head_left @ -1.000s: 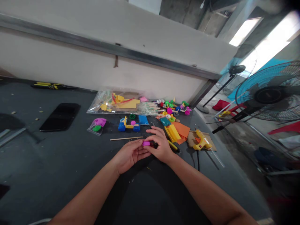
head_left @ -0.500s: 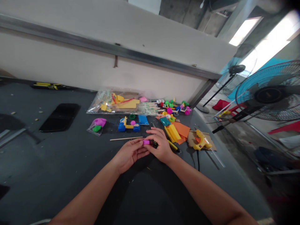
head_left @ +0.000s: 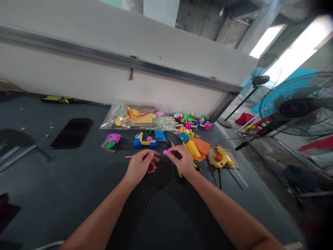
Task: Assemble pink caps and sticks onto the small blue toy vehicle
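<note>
In the head view a small purple lump that looks like modelling clay (head_left: 167, 152) is pinched between the thumb and fingers of my right hand (head_left: 182, 160). My left hand (head_left: 140, 166) is just left of it, apart from the lump, with thumb and forefinger together and the other fingers curled. Whether anything small is in that pinch I cannot make out. A thin wooden stick (head_left: 128, 157) lies behind my left hand, partly hidden. Beyond it stands a small model car (head_left: 144, 142) with blue wheels and a yellow body. A black-and-yellow tool (head_left: 179, 172) lies under my right hand, partly covered.
At the left are a black phone (head_left: 72, 133) and a small bag of purple and green clay (head_left: 111, 142). A clear bag of yellow parts (head_left: 140, 117) lies by the wall. To the right are orange sheets (head_left: 202, 146), a yellow glue gun (head_left: 223, 158) and a fan (head_left: 295, 107).
My left hand has let go of the purple lump and drawn away to the left. My right hand still holds the lump, slightly higher. The view has shifted a little.
</note>
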A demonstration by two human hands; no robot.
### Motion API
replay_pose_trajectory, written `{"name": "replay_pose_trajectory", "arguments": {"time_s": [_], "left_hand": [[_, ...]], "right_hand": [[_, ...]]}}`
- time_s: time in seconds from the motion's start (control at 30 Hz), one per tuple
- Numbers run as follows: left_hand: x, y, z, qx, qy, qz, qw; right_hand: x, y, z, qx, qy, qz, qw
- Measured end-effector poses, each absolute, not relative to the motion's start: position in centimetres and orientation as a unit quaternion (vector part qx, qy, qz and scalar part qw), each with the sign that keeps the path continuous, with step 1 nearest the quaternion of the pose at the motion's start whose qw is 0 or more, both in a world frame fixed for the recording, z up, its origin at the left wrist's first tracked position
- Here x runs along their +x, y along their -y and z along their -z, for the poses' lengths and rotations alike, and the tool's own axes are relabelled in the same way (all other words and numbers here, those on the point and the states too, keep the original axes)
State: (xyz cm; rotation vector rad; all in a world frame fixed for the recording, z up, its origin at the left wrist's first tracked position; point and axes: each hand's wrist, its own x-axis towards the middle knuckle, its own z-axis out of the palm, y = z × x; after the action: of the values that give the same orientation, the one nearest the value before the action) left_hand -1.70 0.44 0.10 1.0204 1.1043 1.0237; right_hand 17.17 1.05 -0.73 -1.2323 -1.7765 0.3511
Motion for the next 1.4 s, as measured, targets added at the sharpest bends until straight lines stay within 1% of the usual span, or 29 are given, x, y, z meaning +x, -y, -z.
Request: {"name": "replay_pose_trajectory", "arguments": {"time_s": [0.1,0.2,0.27,0.33,0.47,0.6,0.83,1.03,1.4], "left_hand": [[-2.6,-0.9,0.6,0.517,-0.546,-0.474,0.459],[-2.9,-1.3,1.4,0.612,-0.536,-0.476,0.333],[-2.8,-1.4,1.8,0.671,-0.520,-0.451,0.276],[-2.6,-1.5,2.1,0.700,-0.525,-0.418,0.244],[-2.6,-1.8,2.6,0.703,-0.552,-0.389,0.224],[-2.7,-2.0,2.7,0.697,-0.576,-0.368,0.217],[-2.3,-2.1,2.5,0.712,-0.602,-0.299,0.202],[-2.1,-2.1,2.2,0.718,-0.613,-0.265,0.199],[-2.0,-2.2,2.2,0.722,-0.619,-0.244,0.190]], "right_hand": [[17.2,-1.3,0.3,-0.527,0.678,-0.177,0.481],[16.8,-2.0,-0.7,-0.515,0.692,-0.204,0.463],[16.4,-2.9,-1.5,-0.504,0.719,-0.207,0.433],[15.9,-4.2,-1.9,-0.499,0.740,-0.201,0.404],[14.8,-7.2,-1.5,-0.504,0.749,-0.193,0.385],[14.3,-8.6,-0.3,-0.507,0.736,-0.206,0.398],[14.3,-8.4,1.0,-0.494,0.725,-0.210,0.431],[13.8,-8.6,1.2,-0.475,0.742,-0.196,0.432],[13.8,-9.0,1.4,-0.464,0.763,-0.158,0.422]]}}
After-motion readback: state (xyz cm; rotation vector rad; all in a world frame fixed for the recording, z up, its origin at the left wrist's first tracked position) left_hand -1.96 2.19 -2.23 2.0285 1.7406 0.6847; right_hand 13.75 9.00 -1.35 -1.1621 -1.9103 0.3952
